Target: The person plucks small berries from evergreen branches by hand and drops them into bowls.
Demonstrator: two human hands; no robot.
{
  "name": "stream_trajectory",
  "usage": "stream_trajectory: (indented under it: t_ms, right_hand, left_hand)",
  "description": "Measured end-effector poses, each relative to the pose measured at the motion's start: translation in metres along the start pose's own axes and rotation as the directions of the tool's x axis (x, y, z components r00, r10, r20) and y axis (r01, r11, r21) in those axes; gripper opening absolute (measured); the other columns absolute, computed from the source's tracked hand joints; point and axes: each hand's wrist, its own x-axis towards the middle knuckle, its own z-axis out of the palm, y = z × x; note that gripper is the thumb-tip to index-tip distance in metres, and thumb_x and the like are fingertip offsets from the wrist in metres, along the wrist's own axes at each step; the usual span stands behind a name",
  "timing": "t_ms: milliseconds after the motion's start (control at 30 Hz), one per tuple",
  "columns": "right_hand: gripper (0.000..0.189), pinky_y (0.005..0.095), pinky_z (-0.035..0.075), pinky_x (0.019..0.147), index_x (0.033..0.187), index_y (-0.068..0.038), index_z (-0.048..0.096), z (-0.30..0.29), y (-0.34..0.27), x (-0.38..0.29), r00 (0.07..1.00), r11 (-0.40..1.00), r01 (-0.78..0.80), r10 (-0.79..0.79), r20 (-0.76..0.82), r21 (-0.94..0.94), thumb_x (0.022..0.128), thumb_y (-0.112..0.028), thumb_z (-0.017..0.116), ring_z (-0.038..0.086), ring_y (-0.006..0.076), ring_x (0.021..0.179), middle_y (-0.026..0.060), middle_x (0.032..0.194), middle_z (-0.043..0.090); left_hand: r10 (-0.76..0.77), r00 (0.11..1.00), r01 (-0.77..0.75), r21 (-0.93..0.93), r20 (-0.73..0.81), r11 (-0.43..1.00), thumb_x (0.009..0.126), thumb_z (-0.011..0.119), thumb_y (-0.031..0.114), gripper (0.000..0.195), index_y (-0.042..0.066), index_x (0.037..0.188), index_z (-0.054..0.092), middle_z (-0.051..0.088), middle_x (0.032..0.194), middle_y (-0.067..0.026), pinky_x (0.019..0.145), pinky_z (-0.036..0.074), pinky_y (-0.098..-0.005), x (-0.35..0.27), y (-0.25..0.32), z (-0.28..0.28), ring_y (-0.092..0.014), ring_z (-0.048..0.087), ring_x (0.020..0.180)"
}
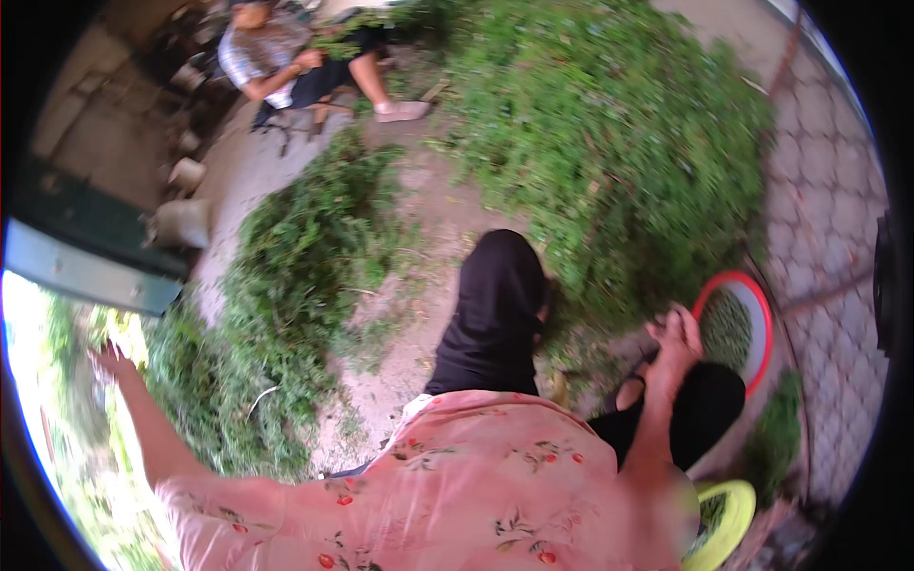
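My left hand (111, 362) is stretched far out to the left, beyond the heap of cut leafy stems (264, 371). It is blurred, its fingers look apart, and I see nothing in it. My right hand (677, 335) is half curled above my right knee, beside a white basin with a red rim (769, 342). Small green leaves or pods (725, 332) lie inside that basin. Something small and dark shows at the right fingertips, but blur hides whether it is held. A large pile of green cut plants (607, 143) lies in front of me.
Another person (278, 64) sits on a low stool at the upper left, holding a green sprig (343, 46). A yellow-green rimmed container (735, 507) stands at my lower right. Pale buckets (182, 223) line the left side. Paving stones (821, 150) run along the right.
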Motion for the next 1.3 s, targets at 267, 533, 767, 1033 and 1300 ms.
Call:
stream_trajectory:
  t_ms: [267,533,767,1033,1300]
  right_hand:
    - [0.016,0.0239,0.046,0.051,0.100,0.001,0.058,0.012,-0.021,-0.006,0.999,0.985,-0.036,0.029,0.039,0.172,0.087,-0.007,0.053,0.060,0.0150,0.057,0.0093,0.075,0.062]
    - [0.016,0.0237,0.044,0.051,0.099,0.001,0.057,-0.015,-0.016,0.011,0.991,0.984,-0.058,0.077,-0.110,0.166,0.087,-0.007,0.052,0.059,0.0149,0.056,0.0088,0.074,0.061]
    - [0.024,0.0264,0.047,0.054,0.100,0.001,0.057,-0.017,0.013,0.056,0.936,0.955,-0.181,0.241,-0.257,0.237,0.084,0.006,0.041,0.058,0.0147,0.070,0.0091,0.087,0.058]
    - [0.019,0.0263,0.046,0.054,0.091,-0.002,0.060,-0.014,0.142,0.114,0.944,0.893,-0.321,0.277,-0.177,-0.316,0.080,0.002,0.044,0.058,0.0150,0.065,0.0083,0.072,0.059]
    - [0.026,0.0354,0.049,0.073,0.101,-0.008,0.058,0.030,0.277,0.120,0.794,0.388,0.238,0.450,0.409,-0.890,0.075,-0.003,0.055,0.057,0.0320,0.086,0.0143,0.098,0.058]
  left_hand:
    - [-0.700,0.511,0.753,0.135,0.499,0.645,0.078,0.060,0.006,0.006,0.003,0.082,0.059,0.062,0.075,-0.0060,0.063,0.049,-0.0287,-0.237,-0.248,0.106,-0.017,0.059,0.067]
    - [-0.579,0.001,0.856,0.299,0.816,0.422,0.084,0.056,0.009,0.010,0.003,0.093,0.056,0.061,0.081,-0.0065,0.059,0.047,-0.0264,-0.620,-0.137,0.285,-0.017,0.057,0.071]
    - [-0.522,-0.206,0.779,0.462,0.827,0.424,0.086,0.052,0.010,0.010,0.004,0.094,0.053,0.061,0.077,-0.0072,0.056,0.047,-0.0279,-0.758,-0.065,0.341,-0.017,0.057,0.064]
    - [-0.560,-0.394,0.679,0.641,0.729,0.358,0.085,0.054,0.010,0.011,0.002,0.093,0.055,0.059,0.078,-0.0066,0.060,0.048,-0.0284,-0.842,-0.092,0.373,-0.016,0.055,0.067]
    - [-0.573,-0.441,0.677,0.675,0.691,0.293,0.088,0.053,0.011,0.024,-0.003,0.107,0.050,0.054,0.079,-0.0049,0.062,0.040,-0.0237,-0.828,-0.083,0.379,-0.012,0.047,0.065]
